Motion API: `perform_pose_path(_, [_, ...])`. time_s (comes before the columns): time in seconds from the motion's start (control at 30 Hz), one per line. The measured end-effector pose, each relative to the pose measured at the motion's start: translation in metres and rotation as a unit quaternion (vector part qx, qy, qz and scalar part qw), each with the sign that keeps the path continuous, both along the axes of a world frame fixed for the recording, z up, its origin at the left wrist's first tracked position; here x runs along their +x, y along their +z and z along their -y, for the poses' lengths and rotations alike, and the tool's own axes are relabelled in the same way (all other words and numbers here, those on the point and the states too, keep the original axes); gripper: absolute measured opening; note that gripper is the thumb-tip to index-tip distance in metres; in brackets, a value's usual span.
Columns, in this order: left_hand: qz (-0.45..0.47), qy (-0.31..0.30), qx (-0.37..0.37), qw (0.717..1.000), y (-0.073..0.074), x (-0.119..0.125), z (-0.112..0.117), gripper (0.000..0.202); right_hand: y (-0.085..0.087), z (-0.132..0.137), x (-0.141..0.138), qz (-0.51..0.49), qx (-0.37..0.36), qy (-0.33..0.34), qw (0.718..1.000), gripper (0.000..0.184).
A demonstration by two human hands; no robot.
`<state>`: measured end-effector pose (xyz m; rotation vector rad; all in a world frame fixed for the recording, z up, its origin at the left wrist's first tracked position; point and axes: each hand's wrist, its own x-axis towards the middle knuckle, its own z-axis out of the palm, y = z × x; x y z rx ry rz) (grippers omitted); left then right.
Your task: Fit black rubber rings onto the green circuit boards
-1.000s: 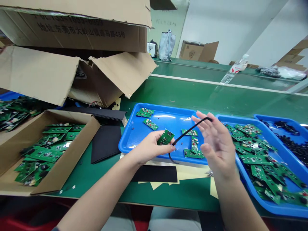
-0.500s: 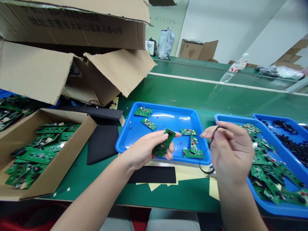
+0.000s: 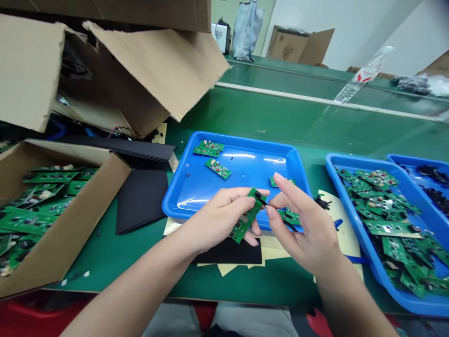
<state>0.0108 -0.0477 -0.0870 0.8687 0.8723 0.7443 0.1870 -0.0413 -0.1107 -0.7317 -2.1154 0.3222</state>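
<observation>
My left hand (image 3: 219,217) grips a small green circuit board (image 3: 247,216), tilted, just above the front rim of the middle blue tray (image 3: 191,194). My right hand (image 3: 301,229) pinches the end of a thin black cable (image 3: 265,203) against the board's top connector. The rest of the cable runs under my right palm and is mostly hidden. A few loose boards (image 3: 218,168) lie in the tray behind my hands.
A cardboard box of green boards (image 3: 38,196) stands at the left under open cartons (image 3: 115,79). Black sheets (image 3: 142,196) lie beside it. At the right a blue tray (image 3: 354,220) holds several boards; another tray (image 3: 433,175) holds black parts. A plastic bottle (image 3: 361,77) lies on the far belt.
My hands came together: the right hand brought the black cable's end from the right to the board's connector. The view has shifted down and closer to the trays.
</observation>
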Motion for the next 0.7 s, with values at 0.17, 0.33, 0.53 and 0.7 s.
perform_pose_path(0.17, [0.025,0.009,0.009,1.000,-0.0031,0.0005,0.0004,0.024,0.0009,0.0021,-0.0043,0.014,0.016,-0.021,1.000,0.065])
perform_pose_path(0.33, [0.037,0.010,0.013,0.999,-0.0041,0.0015,0.0006,0.028,0.0029,0.0037,-0.0068,0.012,0.027,-0.027,0.999,0.064])
perform_pose_path(0.53, [0.049,0.011,0.000,0.999,-0.0055,0.0027,0.0001,0.032,0.0032,0.0026,-0.0071,0.012,-0.015,-0.022,1.000,0.064])
perform_pose_path(0.7, [0.044,0.020,-0.007,0.999,-0.0052,0.0031,0.0007,0.032,0.0035,0.0013,-0.0076,0.016,-0.016,-0.022,0.999,0.063])
